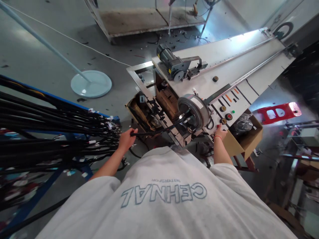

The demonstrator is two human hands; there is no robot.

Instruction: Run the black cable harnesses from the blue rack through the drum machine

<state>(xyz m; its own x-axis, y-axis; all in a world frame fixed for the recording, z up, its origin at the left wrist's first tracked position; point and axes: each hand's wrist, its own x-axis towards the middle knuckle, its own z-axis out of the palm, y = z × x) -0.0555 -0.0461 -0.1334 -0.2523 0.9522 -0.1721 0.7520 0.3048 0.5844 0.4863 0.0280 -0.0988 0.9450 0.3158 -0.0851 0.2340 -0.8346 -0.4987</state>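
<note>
My left hand (127, 140) is closed around a black cable bundle (154, 132). From that hand the bundle runs right to the round taping head (193, 111) of a bench machine. My right hand (220, 133) is at the near edge of the machine table (249, 73), its fingertips by a small red button (217, 126). It grips nothing that I can see, and its fingers are partly extended. A larger red push button (228, 117) and a green button (233, 112) lie just beyond it.
Many black cable bundles (50, 132) hang on a blue rack at left. A motor (166, 54) sits on the machine's far side. An open cardboard box (243, 137) stands right, near a red perforated bracket (279, 113). A round white stand base (91, 83) rests on the floor.
</note>
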